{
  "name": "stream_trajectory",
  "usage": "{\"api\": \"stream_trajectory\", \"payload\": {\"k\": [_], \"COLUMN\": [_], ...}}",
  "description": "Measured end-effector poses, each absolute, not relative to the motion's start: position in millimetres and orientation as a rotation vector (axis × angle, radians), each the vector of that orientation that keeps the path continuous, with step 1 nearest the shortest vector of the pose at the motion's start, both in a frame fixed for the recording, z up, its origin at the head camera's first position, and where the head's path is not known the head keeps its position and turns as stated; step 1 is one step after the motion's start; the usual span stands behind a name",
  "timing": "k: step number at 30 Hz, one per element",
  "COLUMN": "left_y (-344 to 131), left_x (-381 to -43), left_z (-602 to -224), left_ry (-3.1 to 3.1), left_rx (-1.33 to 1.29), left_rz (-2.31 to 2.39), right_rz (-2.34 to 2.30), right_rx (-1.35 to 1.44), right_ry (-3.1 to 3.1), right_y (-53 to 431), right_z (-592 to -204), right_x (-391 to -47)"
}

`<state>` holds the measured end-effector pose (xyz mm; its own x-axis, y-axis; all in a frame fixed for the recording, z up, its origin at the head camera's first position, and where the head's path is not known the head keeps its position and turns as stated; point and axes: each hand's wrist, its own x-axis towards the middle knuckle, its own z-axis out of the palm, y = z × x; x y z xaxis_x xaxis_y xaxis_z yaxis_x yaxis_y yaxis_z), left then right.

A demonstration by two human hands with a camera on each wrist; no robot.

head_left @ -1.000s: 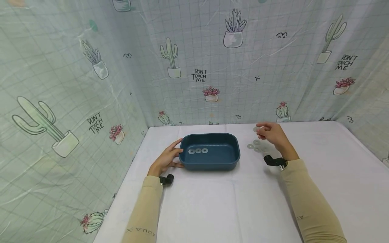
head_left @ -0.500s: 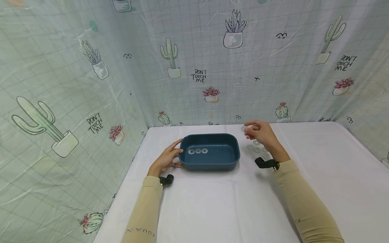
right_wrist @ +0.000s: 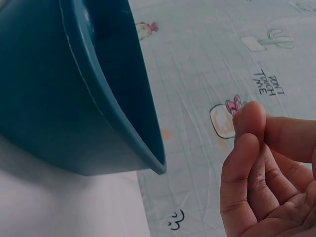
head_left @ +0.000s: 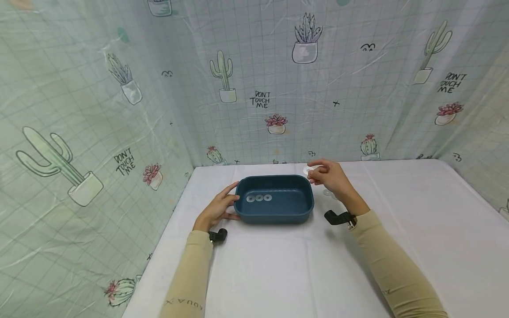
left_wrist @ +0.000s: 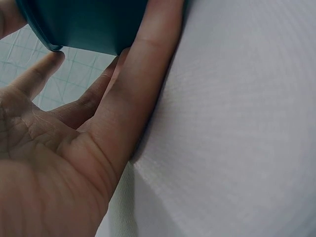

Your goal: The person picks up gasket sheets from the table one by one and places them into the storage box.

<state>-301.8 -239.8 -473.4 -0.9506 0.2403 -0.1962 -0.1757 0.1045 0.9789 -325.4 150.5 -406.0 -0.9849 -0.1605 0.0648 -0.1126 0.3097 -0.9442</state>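
Note:
A dark blue rectangular dish (head_left: 273, 218) with rounded corners stands on the table. Inside it, three pale flat washers (head_left: 267, 198) lie in a row at the left. My left hand (head_left: 216, 210) holds the dish's left end, its digits spread around the side and rim. In the left wrist view, fingers (left_wrist: 143, 74) lie against the dish wall (left_wrist: 89, 24). My right hand (head_left: 327, 176) pinches another washer (head_left: 306, 170) just beyond the dish's back right corner. The right wrist view shows the pinching fingertips (right_wrist: 251, 118) beside the dish's rim (right_wrist: 106, 111), the washer hidden behind them.
More loose washers (head_left: 328, 193) lie on the white-covered table (head_left: 270, 269) right of the dish, mostly hidden beneath my right hand and wrist. A curtain (head_left: 254, 141) printed with cacti hangs along the table's back and left side.
My right hand has moved left with the pinched washer, from above the loose washers to the dish's back right corner. My left hand and the dish have stayed put.

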Motion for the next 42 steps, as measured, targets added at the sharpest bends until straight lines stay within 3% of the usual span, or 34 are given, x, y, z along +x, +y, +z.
{"api": "stream_trajectory", "payload": {"k": [42], "left_y": [-239], "left_x": [-302], "left_z": [-473], "left_ry": [2.062], "left_rx": [0.069], "left_rz": [1.914], "right_rz": [-1.893], "right_rx": [-0.386], "right_ry": [2.436], "right_y": [72], "right_z": [-436], "right_x": [-308]}}
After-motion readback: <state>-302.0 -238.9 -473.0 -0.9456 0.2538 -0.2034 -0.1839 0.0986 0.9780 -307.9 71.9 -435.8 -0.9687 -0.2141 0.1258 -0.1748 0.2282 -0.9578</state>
